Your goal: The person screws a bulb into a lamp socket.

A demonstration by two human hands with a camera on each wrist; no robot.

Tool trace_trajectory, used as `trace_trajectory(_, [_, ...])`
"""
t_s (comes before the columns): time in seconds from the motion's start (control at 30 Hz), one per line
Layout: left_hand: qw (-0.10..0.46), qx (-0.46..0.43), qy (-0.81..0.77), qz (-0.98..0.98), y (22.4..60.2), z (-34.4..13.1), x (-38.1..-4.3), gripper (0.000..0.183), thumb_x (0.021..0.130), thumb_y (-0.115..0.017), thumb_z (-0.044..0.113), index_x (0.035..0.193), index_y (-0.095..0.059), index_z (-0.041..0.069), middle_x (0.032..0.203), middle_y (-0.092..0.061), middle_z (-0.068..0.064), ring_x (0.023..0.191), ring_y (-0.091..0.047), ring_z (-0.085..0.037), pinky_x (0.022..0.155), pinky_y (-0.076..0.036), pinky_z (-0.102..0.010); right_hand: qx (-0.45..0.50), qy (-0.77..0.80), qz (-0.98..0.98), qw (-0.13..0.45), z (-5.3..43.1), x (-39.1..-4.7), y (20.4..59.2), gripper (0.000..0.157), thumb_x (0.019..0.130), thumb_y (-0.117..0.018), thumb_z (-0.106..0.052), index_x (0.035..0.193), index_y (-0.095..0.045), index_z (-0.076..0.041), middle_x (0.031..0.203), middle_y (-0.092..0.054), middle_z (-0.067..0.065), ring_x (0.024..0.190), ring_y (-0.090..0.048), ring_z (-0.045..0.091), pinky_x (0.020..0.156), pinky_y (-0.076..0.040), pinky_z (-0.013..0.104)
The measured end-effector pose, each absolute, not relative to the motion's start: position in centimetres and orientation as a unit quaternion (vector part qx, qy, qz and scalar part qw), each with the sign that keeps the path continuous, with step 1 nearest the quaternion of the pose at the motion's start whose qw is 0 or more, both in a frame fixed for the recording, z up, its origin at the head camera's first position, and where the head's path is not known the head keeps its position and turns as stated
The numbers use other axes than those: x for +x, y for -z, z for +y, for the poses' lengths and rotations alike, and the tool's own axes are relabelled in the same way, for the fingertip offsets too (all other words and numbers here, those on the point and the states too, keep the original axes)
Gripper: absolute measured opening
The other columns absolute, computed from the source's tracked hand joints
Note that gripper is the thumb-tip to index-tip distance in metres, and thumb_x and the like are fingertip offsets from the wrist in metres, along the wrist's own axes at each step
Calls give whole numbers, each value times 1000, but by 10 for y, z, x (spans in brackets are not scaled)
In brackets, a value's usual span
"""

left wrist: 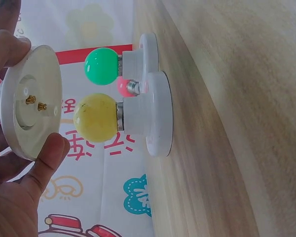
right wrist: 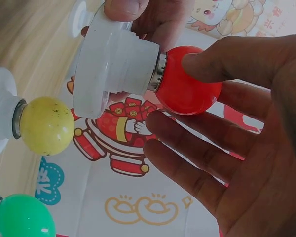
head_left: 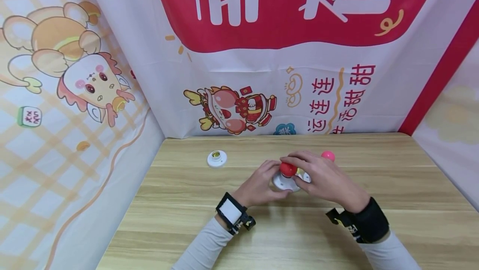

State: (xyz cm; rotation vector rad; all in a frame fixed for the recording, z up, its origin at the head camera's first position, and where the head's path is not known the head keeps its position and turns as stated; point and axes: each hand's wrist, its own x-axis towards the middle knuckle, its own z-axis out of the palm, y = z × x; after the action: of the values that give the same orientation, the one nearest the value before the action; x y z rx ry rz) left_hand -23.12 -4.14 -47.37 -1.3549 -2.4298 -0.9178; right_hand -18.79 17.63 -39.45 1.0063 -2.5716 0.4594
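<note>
Red bulb (head_left: 288, 169): in line with white socket (head_left: 282, 183)
Left hand (head_left: 261, 185): bulb's 8 o'clock, grips socket
Right hand (head_left: 322, 176): 3 o'clock, pinches bulb

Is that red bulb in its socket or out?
In, at least partly: the red bulb has its metal base entering the white socket. Whether fully tightened, I can't tell.

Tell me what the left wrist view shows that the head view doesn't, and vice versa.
Only the left wrist view shows the green bulb and the underside of the held socket, with two brass-coloured studs.

Only the head view shows the empty socket and the wristbands.

Both show the red bulb, the yellow bulb, the pink bulb and the left hand gripping the held socket.
</note>
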Motion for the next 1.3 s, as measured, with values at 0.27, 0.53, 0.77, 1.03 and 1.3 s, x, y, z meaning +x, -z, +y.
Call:
trace_trajectory(0.27, [104, -459, 310, -826, 474, -41, -231, 73, 84, -69, 46, 143, -43, 14, 141, -46, 1, 125, -39, -6, 102, -42, -20, 363, -175, -899, 173, 177, -190, 396, 51, 81, -75, -24, 130, -61, -18, 123, -60, 5, 108, -58, 20, 84, -56, 43])
trace_trajectory(0.53, [108, -455, 308, -829, 474, -40, -231, 71, 84, -69, 48, 141, -46, 13, 140, -48, 0, 123, -41, -6, 100, -43, -19, 358, -174, -899, 183, 176, -191, 397, 52, 79, -78, -28, 127, -62, -18, 119, -62, 4, 101, -60, 16, 80, -58, 39])
trace_trajectory(0.77, [106, -457, 312, -826, 476, -40, -232, 70, 84, -68, 49, 140, -48, 14, 139, -49, 1, 124, -40, -5, 101, -42, -19, 356, -177, -899, 183, 176, -191, 396, 49, 78, -79, -30, 123, -63, -16, 115, -63, 3, 97, -61, 14, 78, -59, 37])
trace_trajectory(1.03, [107, -461, 315, -823, 474, -39, -231, 69, 84, -68, 48, 140, -48, 13, 138, -51, 0, 124, -41, -6, 101, -42, -19, 362, -170, -894, 201, 177, -193, 398, 49, 77, -80, -32, 119, -64, -12, 112, -64, 6, 96, -62, 15, 77, -59, 36])
trace_trajectory(1.3, [96, -459, 325, -821, 472, -39, -229, 74, 82, -68, 53, 142, -44, 17, 138, -49, 3, 124, -40, -5, 101, -43, -21, 365, -164, -891, 216, 177, -194, 398, 50, 76, -81, -31, 119, -64, -11, 111, -65, 6, 95, -62, 16, 75, -59, 35])
